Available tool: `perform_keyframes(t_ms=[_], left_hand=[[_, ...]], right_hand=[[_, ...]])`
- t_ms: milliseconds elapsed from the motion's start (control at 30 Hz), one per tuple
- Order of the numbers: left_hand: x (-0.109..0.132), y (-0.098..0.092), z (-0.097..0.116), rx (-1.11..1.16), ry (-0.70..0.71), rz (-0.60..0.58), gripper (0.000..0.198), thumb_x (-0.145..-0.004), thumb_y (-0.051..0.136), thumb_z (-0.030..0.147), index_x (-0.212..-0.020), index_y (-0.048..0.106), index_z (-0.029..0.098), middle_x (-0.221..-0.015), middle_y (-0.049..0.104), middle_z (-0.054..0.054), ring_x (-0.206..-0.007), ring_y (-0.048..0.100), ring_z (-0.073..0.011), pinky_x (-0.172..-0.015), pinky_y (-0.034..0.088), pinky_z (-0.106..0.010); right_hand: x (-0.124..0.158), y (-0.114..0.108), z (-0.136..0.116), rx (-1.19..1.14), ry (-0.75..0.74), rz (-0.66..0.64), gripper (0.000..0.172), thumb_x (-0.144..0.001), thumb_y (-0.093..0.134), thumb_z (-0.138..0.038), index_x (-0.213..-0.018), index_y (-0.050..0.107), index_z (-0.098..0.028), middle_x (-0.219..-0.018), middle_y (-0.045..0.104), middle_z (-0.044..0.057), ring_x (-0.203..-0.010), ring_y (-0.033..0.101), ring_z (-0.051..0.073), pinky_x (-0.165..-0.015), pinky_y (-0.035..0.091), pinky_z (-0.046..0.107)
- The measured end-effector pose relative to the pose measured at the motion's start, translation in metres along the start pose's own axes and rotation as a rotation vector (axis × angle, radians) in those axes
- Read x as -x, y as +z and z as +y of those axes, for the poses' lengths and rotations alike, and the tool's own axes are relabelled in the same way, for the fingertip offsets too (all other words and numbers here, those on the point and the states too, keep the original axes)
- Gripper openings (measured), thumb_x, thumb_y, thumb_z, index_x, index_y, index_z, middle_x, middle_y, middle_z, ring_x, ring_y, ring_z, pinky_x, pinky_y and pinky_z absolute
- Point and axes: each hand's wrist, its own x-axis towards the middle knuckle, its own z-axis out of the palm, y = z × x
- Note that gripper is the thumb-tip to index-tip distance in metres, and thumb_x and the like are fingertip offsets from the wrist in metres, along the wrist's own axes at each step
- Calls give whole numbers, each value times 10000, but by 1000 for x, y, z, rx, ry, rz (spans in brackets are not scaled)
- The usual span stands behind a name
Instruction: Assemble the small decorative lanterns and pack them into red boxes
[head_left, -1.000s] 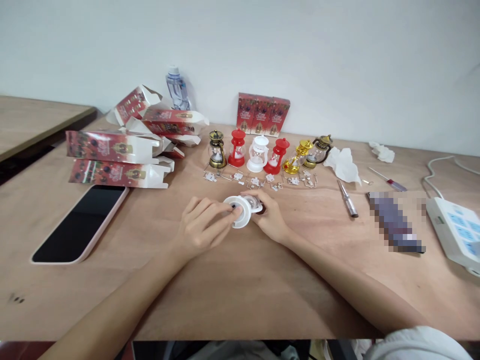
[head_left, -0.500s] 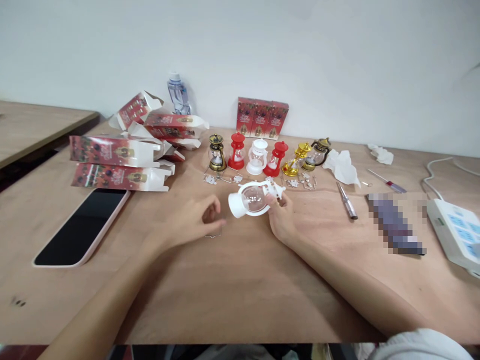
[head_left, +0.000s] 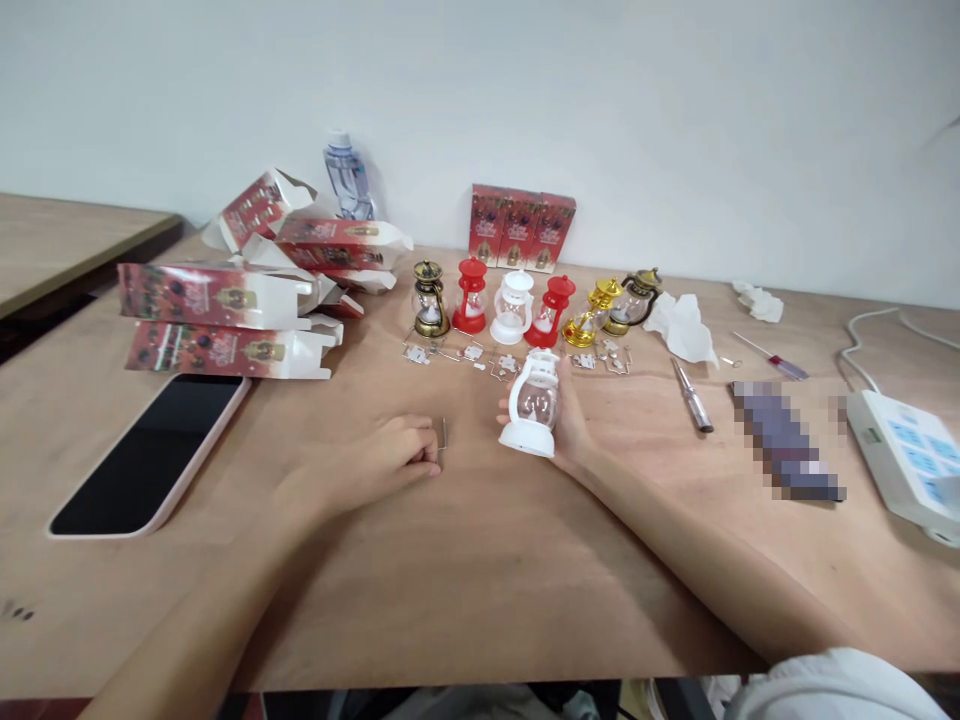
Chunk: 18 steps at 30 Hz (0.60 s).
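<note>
My right hand (head_left: 571, 425) is closed around a small white toy lantern (head_left: 534, 408) with a clear globe. It is held nearly upright, base down, above the table. To its left, my left hand (head_left: 397, 452) is low over the tabletop, fingers curled together at a thin bent metal wire (head_left: 444, 436). Part of the wire sticks out past the fingertips; the rest is hidden. Behind the hands stands a row of small lanterns: another white lantern (head_left: 512, 308), red ones (head_left: 472, 298), a gold one (head_left: 592, 314) and bronze ones (head_left: 430, 300). Small metal parts (head_left: 583, 362) lie before them.
Opened red boxes (head_left: 217, 298) pile up at left beside a phone (head_left: 154, 450). A water bottle (head_left: 349, 178) and three red boxes (head_left: 520, 228) stand by the wall. Crumpled tissue (head_left: 681, 328), two screwdrivers (head_left: 691, 398), a blurred dark object (head_left: 787, 440) and a power strip (head_left: 904, 455) are at right.
The white lantern in my right hand has turned from lying sideways to nearly upright. My left hand has drawn its parted fingers together at the wire on the table.
</note>
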Motion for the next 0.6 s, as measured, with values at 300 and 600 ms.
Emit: perform_keyframes(t_ms=[300,600], left_hand=[[6,-6,-5,-409,-127,190,172,-799,554,193,-688,685,202,-778,692,-56,-759,622,-229,-667,382,-322],[2,-1,3,-646,-76,227,187,-751,527,96,-600,604,175,-676,671,-91,-698,639,-269,-610,398,-344]], right_hand=[[2,-7,-1,-118,19,-20,442,-787,451,-613,-838,581,-194,-726,684,46,-609,663,209,-477,550,330],[1,-10,3,-108,49,32,334,-724,503,-483,-899,569,-206,-804,688,56,-683,662,240,-538,537,369]])
